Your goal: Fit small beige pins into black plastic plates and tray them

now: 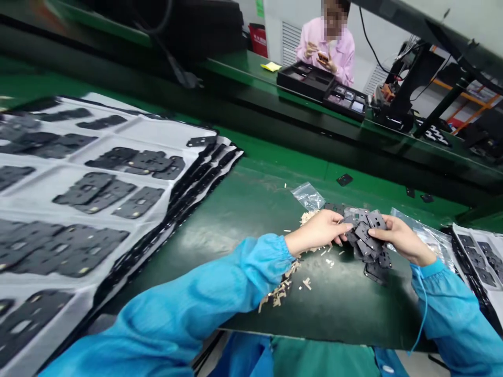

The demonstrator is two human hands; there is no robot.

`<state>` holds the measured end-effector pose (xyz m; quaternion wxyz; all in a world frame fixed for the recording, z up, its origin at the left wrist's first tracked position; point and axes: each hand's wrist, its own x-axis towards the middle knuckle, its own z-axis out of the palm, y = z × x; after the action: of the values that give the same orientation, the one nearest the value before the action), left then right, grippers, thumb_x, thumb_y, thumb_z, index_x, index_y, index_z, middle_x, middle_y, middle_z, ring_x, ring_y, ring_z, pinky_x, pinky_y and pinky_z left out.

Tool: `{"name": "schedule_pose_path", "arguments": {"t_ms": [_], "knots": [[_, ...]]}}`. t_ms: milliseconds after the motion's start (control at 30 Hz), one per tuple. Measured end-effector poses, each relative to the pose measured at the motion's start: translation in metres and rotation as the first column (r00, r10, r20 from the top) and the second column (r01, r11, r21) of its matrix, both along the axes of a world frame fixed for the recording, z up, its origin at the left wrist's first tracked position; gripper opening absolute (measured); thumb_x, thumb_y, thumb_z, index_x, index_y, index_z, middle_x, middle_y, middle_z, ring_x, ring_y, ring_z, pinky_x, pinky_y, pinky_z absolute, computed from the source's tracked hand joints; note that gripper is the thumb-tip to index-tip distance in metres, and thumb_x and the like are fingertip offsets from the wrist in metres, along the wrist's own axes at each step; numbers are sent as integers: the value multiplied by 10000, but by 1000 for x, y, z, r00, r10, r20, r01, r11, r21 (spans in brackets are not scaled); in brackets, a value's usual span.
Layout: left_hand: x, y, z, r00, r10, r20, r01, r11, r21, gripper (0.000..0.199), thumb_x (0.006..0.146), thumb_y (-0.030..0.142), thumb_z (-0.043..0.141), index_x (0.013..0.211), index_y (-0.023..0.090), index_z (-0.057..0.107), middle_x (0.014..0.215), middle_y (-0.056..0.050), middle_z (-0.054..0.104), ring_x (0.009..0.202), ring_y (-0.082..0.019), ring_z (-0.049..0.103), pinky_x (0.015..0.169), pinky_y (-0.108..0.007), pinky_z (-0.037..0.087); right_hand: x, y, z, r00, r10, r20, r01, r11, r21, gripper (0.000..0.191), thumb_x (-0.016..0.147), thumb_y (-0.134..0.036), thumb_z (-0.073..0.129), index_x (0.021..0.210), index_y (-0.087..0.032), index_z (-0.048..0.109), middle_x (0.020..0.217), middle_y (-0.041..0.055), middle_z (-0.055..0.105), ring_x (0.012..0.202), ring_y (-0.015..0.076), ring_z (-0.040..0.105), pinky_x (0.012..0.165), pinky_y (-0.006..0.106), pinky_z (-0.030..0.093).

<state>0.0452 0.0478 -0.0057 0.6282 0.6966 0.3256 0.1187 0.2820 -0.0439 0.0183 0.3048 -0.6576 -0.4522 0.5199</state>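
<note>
A long green workbench [275, 193] fills the room's foreground, and a second green bench [243, 68] runs beyond it; at that far bench, a co-worker in a pink smock [324, 50] holds a small object in both hands, just behind 2 black compartmented trays [306, 79] and near a yellow sticky note [271, 66]. On the near bench, a tall stack of white backing sheets [129, 131] lies to the left, carrying rows of flat dark-grey die-cut pieces; a smaller stack of white sheets [475, 251] sits at the right edge. Between them, a loose clump of dark-grey die-cut pieces [365, 241] is held just above the green surface; the left hand [318, 233] and the right hand [401, 240], both in blue sleeves, come together on it from either side, clamping it between their fingers; a clear plastic bag [308, 196] lies just behind the left hand, another clear plastic bag [422, 233] lies beside the right hand, and beige paper scraps [281, 285] are scattered below the left wrist.
</note>
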Motion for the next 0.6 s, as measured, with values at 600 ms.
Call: {"name": "schedule_pose_path", "arguments": {"t_ms": [600], "knots": [[-112,14,13,916,392,83,-360,896,-259,132,824,293,758,865,168,758,764,-37,750,677,-144,685,542,-195,505,17,-13,10,983,98,155,-90,994,-57,393,741,-437,849,982,-159,713,905,59,778,811,243,728,725,337,586]]}}
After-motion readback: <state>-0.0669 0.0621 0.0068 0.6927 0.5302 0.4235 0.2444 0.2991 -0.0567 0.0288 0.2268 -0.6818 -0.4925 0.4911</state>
